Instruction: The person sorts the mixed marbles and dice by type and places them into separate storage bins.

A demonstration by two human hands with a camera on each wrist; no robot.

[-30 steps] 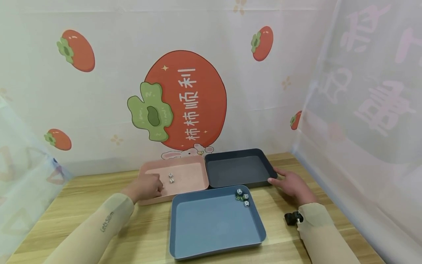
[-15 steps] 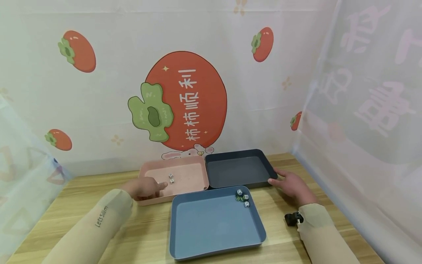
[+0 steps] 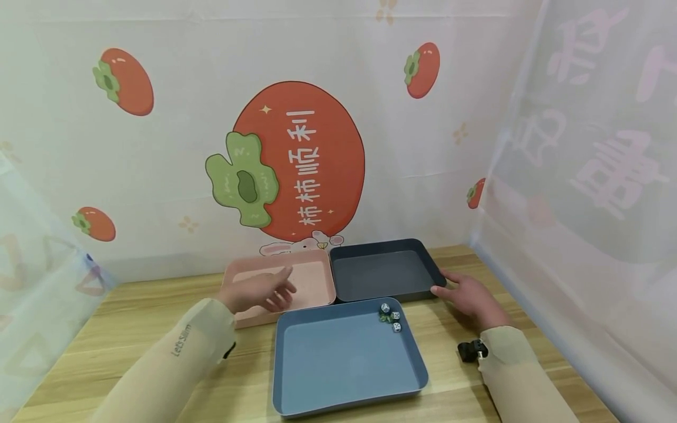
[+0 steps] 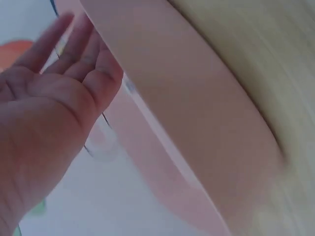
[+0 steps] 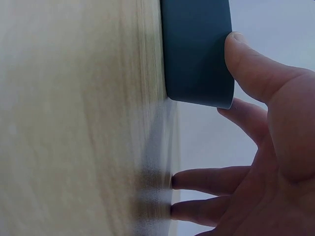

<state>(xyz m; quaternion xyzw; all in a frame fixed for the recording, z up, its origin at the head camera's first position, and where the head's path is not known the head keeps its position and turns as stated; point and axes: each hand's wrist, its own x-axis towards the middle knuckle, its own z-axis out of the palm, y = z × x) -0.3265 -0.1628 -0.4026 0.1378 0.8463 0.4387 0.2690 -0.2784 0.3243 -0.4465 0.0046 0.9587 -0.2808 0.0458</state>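
In the head view my left hand (image 3: 264, 291) is over the pink tray (image 3: 312, 276), fingers loosely spread and the palm partly turned up. No object shows in it. The left wrist view has the tray's outer wall (image 4: 172, 88) beside the left hand (image 4: 54, 98). Two white dice seen earlier in that tray are hidden now. My right hand (image 3: 468, 299) holds the front right corner of the dark tray (image 3: 383, 273). Up close, the right thumb lies on the wall (image 5: 197, 54) and the index finger reaches behind the corner; the other fingers extend.
A blue tray (image 3: 346, 358) stands in front of the other two. White dice (image 3: 396, 327) and small green pieces (image 3: 385, 318) lie in its far right corner. The wooden table (image 3: 143, 329) meets a printed cloth backdrop (image 3: 174, 147) behind and cloth at both sides.
My left hand has shifted right and farther in over the pink tray, its fingers opening from a curl and the palm turning up, covering the two dice. My right hand has stayed at the dark tray's corner.
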